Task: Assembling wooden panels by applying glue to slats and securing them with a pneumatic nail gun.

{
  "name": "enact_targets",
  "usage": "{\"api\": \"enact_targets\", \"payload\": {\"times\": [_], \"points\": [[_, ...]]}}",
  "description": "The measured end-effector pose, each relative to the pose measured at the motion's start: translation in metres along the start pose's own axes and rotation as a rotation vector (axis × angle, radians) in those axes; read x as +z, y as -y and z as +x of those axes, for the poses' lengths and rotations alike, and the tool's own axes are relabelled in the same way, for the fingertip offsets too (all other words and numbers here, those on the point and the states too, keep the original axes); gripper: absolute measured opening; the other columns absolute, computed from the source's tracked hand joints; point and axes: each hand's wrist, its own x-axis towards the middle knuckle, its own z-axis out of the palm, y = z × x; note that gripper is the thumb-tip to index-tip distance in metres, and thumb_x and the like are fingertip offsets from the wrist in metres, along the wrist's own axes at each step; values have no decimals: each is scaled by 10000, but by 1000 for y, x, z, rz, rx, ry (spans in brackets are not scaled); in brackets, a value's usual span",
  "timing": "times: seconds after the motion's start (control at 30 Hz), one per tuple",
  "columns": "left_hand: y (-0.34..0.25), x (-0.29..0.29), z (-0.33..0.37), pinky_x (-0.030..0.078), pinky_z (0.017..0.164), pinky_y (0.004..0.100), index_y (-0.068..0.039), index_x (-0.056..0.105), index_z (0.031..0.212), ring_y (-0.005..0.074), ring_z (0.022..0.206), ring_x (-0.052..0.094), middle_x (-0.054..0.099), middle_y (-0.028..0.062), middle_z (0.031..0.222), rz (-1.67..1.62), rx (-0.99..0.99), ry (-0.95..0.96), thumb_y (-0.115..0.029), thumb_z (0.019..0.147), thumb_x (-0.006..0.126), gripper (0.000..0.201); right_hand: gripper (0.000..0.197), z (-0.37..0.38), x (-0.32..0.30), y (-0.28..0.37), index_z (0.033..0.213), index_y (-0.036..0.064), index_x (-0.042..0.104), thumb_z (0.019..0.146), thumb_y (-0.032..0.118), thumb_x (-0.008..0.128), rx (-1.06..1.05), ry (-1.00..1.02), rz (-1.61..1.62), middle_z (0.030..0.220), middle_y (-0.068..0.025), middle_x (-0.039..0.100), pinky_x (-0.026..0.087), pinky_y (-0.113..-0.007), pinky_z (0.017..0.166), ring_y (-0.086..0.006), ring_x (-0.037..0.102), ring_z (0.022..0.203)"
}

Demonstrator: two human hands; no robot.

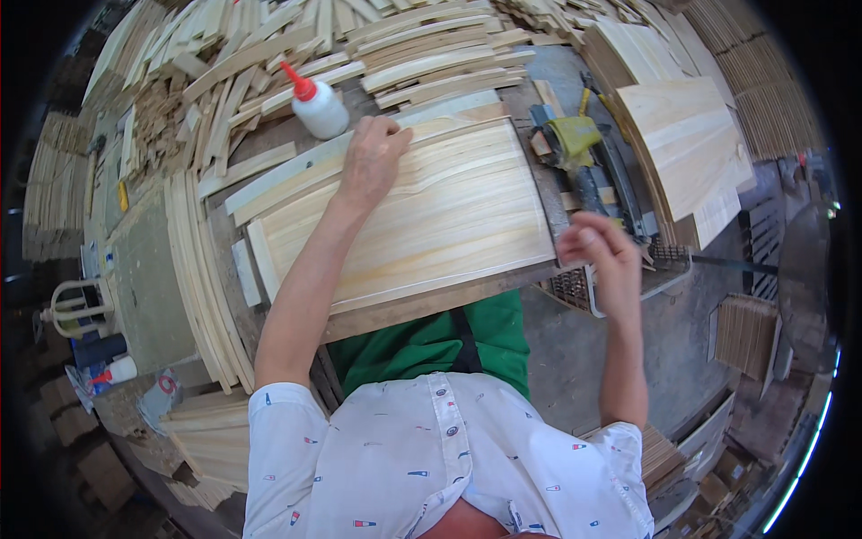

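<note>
A pale wooden panel (422, 202) lies on the workbench in front of me, with narrow wood strips along its far and left edges. My left hand (370, 162) rests at the panel's far edge, its fingers curled in a pinch against the strip; what they hold, if anything, is hidden. Off the panel's right edge hovers my right hand (609, 256), slightly blurred, fingers loosely bent and apart, with nothing visible in it. A white glue bottle (321, 112) with a red nozzle stands just beyond my left hand. Right of the panel lies a yellow-green power tool (576, 142).
Stacked wood strips (431, 54) cover the bench's far side. Long strips (206, 287) lie at the left. Larger panels (682, 144) are stacked at the right, above a wire basket (597, 301). A second glue bottle (119, 369) lies farther left.
</note>
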Motion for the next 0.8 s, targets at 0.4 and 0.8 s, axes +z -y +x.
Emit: {"api": "enact_targets", "payload": {"times": [0.4, 0.8], "points": [[15, 12, -12, 465, 775, 364, -98, 729, 858, 251, 867, 558, 620, 71, 888, -99, -36, -146, -60, 718, 711, 147, 745, 98, -1, -12, 1395, -43, 370, 780, 237, 685, -82, -179, -1105, 1148, -315, 600, 463, -441, 902, -431, 587, 1085], [10, 9, -10, 467, 824, 369, -122, 763, 933, 250, 903, 542, 615, 55, 933, -166, -149, -99, -70, 699, 768, 240, 298, 85, 15, 119, 963, -16, 579, 852, 256, 632, 90, -15, -674, 666, -60, 578, 456, -261, 464, -116, 564, 516]]}}
